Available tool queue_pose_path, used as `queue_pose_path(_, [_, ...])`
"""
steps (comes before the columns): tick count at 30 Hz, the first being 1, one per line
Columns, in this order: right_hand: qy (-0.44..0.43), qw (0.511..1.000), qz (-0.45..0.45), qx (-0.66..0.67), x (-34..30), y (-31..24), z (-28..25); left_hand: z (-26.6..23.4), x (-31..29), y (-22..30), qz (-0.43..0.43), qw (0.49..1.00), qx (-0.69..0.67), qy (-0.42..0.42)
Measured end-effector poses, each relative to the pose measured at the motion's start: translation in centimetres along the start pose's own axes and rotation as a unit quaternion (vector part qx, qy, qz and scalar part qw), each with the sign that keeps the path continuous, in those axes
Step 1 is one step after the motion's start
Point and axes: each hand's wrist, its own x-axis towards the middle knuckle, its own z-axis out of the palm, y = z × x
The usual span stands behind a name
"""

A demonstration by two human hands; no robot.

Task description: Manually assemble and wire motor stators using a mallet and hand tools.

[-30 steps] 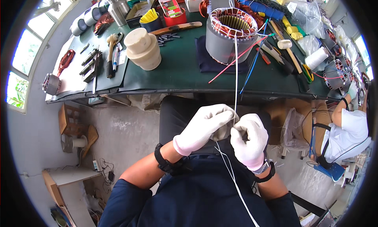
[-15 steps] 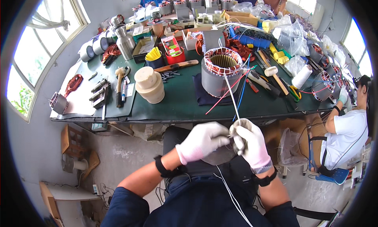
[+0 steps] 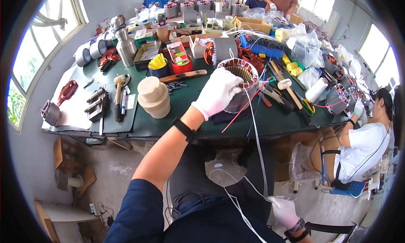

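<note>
A grey motor stator (image 3: 243, 100) with a ring of copper windings laced in white stands upright on a dark cloth near the table's front edge. My left hand (image 3: 219, 91), in a white glove, rests on the near left of its winding ring, fingers curled over the rim and closed on it. White lacing cord (image 3: 259, 146) runs from the ring down over the table edge to my right hand (image 3: 284, 211), low beside my right thigh. That gloved hand is closed on the cord. More cord loops across my lap. A pink lead (image 3: 236, 118) and blue leads hang from the stator's front.
Left of the stator stand a cream stepped block (image 3: 154, 97), a hammer (image 3: 119, 97) and a metal flask (image 3: 125, 47). Pliers, a white-headed mallet (image 3: 291, 90) and a white thread spool (image 3: 316, 90) lie to the right. A co-worker (image 3: 363, 137) sits at the far right.
My hands were together at the cord in front of the table. The left has gone up to the stator's ring; the right has drawn the cord down and right. The view has shifted slightly.
</note>
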Motion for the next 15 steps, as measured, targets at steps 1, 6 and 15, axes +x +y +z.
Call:
queue_pose_path(1, [0.02, 0.997, -0.076, 0.012, 3.2, -0.7, 0.0, 0.6, -0.2, -0.2, -0.003, 1.0, -0.007, 0.015])
queue_pose_path(6, [0.083, 0.872, -0.022, 0.482, 21.9, -9.9, -2.4, 0.3, -0.4, 0.3, -0.03, 1.0, -0.003, 0.004])
queue_pose_path(15, [0.315, 0.876, -0.34, 0.136, 28.6, -14.3, -7.7, 0.6, 0.2, 0.2, -0.018, 0.999, -0.03, 0.007])
